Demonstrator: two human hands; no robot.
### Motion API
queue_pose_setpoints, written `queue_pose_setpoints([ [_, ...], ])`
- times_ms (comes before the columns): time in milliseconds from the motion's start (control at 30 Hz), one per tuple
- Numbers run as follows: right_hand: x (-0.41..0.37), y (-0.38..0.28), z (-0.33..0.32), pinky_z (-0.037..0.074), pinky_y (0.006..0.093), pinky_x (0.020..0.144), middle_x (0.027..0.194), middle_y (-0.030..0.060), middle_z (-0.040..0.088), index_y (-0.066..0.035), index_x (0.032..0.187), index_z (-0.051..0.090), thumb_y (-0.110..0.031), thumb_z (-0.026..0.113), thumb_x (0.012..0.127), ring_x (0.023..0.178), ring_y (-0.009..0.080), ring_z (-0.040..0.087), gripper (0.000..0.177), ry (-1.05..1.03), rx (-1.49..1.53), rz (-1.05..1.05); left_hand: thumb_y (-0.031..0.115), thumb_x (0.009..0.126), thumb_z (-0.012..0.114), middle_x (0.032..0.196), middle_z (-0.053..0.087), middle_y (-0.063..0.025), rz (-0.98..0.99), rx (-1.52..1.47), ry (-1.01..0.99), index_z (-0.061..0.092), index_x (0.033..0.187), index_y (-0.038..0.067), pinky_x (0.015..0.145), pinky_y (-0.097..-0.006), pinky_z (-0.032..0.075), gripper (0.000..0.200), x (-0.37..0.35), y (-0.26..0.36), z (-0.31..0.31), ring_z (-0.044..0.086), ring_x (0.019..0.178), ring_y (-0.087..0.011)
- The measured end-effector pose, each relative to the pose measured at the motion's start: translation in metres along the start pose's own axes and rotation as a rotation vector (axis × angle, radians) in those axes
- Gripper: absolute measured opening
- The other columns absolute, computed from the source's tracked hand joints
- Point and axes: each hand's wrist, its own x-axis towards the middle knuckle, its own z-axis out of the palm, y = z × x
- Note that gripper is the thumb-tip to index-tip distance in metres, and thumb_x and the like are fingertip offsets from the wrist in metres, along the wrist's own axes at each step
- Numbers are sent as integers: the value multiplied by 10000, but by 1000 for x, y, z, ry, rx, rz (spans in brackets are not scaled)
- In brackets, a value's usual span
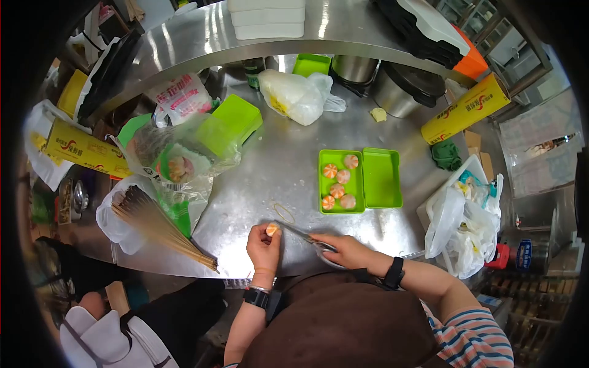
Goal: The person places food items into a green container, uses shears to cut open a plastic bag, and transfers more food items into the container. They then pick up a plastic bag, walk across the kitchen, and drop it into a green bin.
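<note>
My left hand (264, 248) pinches a small orange-and-white striped ball (272, 229) near the table's front edge. Just to its right, my right hand (346, 250) is closed round the dark handle of a metal tool (302, 233), which looks like a knife or scissors; its tip points toward the ball. Beyond my hands lies a thin loop (284, 213), flat on the metal table (270, 172). An open green box (321, 184) holds several similar striped balls, and its lid (381, 178) lies open on the right side.
Bamboo skewers (159, 224) and plastic bags (202, 159) lie at the left. A white bag (297, 95) and metal pots (396, 92) stand at the back. Yellow film boxes (469, 109) flank both sides. A bag-lined bin (463, 227) is at the right. Another person's clothing (113, 340) shows lower left.
</note>
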Motion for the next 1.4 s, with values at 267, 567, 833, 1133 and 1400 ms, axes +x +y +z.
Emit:
queue_pose_setpoints([
  [267,-12,-5,-6,504,323,909,1238,107,643,-197,1443,439,-51,602,901,1037,251,657,584,1,152,-18,34,782,772,839,662,-29,-3,-32,-11,612,978,20,608,-224,493,253,0,-5,0,578,657,-76],
  [567,-18,6,-3,504,316,904,1218,101,649,-205,1443,440,-62,595,905,1047,254,655,578,97,183,-22,12,789,764,841,645,-13,-7,-87,2,607,992,28,614,-205,488,257,-4,-3,0,567,676,-60],
  [833,-14,9,4,514,338,892,1238,124,637,-201,1441,437,-81,608,896,1025,284,665,584,54,114,-15,8,789,768,857,650,-13,-11,-100,10,603,989,30,615,-201,489,260,-5,-3,0,572,685,-58],
  [1133,-13,10,4,514,357,904,1241,139,634,-181,1447,425,-79,610,893,1033,312,662,593,7,40,12,11,790,767,872,651,-18,13,-98,21,599,996,27,615,-199,491,267,-5,-6,2,578,688,-58],
  [1400,-12,11,4,519,324,854,1165,121,664,-203,1437,446,-91,616,902,966,262,676,572,67,35,3,11,789,763,899,657,-27,-4,-88,26,601,1002,28,630,-208,503,268,-2,-8,1,590,702,-72],
])
